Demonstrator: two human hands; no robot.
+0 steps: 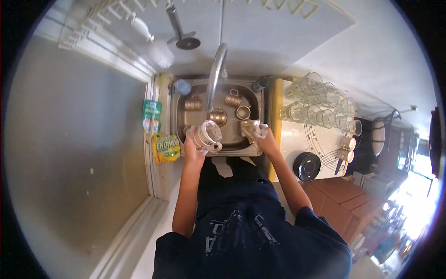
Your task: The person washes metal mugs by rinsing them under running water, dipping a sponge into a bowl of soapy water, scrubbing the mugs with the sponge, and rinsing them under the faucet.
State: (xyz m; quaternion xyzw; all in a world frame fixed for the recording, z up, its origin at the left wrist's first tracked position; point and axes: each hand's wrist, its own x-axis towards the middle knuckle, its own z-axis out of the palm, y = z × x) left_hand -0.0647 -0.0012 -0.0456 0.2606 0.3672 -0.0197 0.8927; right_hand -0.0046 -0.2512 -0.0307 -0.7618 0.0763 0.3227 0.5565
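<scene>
Kitchen, metal sink with curved faucet, glasses along the counter

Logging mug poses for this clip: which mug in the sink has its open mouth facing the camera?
The mug just beyond the right hand; its round mouth shows, while three other mugs there present their sides.

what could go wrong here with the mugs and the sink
The left hand holds a mug that looks soapy, so it could slip and drop into the metal sink. Several other mugs lie loose below it, so a falling one might knock against them. The right hand is covered in suds, which could weaken its grip too.
</scene>
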